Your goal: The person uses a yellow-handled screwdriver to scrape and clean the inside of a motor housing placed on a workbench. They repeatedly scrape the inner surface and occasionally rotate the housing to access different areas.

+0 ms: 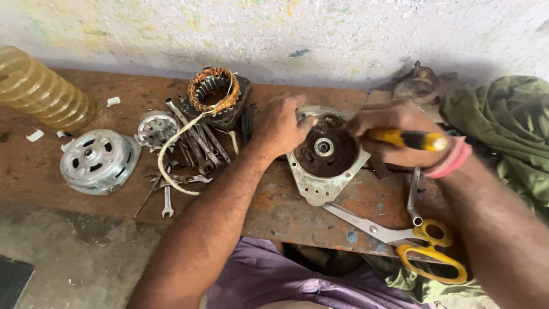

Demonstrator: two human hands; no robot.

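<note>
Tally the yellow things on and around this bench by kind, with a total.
Yellow-handled scissors: 1
Yellow-and-black tool handle, gripped in the right hand: 1
Yellowish ribbed hose at the left end: 1
Total: 3

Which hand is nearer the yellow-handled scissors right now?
Right. The right hand, gripping a yellow-and-black tool handle, is just above the scissors. The left hand rests on the motor housing's far edge, further away.

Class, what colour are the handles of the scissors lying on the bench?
Yellow: the scissors have yellow handle loops, seen clearly in the head view near the bench front edge.
</note>
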